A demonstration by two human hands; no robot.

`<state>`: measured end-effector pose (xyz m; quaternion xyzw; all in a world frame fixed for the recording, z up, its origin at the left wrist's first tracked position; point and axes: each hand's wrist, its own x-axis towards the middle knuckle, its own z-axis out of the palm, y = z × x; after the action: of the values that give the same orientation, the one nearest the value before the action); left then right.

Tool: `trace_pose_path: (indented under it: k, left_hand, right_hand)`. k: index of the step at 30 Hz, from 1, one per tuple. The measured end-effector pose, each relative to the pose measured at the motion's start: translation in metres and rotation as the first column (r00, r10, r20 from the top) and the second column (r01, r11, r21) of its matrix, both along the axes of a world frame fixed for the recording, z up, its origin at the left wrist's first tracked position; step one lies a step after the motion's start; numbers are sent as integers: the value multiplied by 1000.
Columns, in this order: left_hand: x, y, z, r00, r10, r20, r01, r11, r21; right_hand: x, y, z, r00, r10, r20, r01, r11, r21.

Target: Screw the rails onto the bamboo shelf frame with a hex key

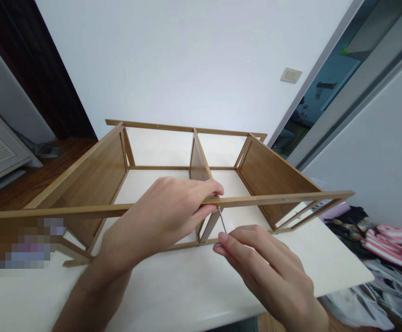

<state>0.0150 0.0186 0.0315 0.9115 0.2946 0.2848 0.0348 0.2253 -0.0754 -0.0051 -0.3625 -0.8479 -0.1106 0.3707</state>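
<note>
A wooden shelf frame (252,201) lies on its side on the white table, its long front rail running across the view. My left hand (166,210) is closed around this rail where the middle panel (199,159) meets it, thumb below and fingers above. A thin metal hex key (223,220) slants up to the rail beside my left fingertips. Its lower end is pinched between the thumb and fingers of my right hand (266,267), which partly hide it. The fastener at its tip is too small to make out.
The white table (187,281) carries the frame, with a white wall (187,60) behind. Striped cloth (391,244) and plastic bags (356,299) are heaped at the right. A doorway opens at the upper right. A louvred white cabinet (0,147) stands at the left.
</note>
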Motion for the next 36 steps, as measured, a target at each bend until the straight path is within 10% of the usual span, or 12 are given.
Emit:
trace_pose_path:
  k: [8,16,22,28,36]
  left_hand:
    - [-1,1,-1,1000,-6,0,6,1000,2]
    - [0,-1,1,999,-40,1,40,999,-10]
    - [0,-1,2,1000,-23,19,24,999,-33]
    - [0,-1,1,1000,-14,16,15,999,-50]
    - [2,-1,5,1000,-24,11,24,998,-65]
  right_hand:
    - [-17,7,-2,993,-108,-52,114,983,143]
    - [-25,1,-7,952,-166,-255,165,986,-27]
    - [-36,-4,-13,801,-141,-582,-46,954,-295]
    - [-20,-2,-9,902,-46,-429,-90,952,-292]
    - [-14,-3,-6,981,-134,-138,141,989,41]
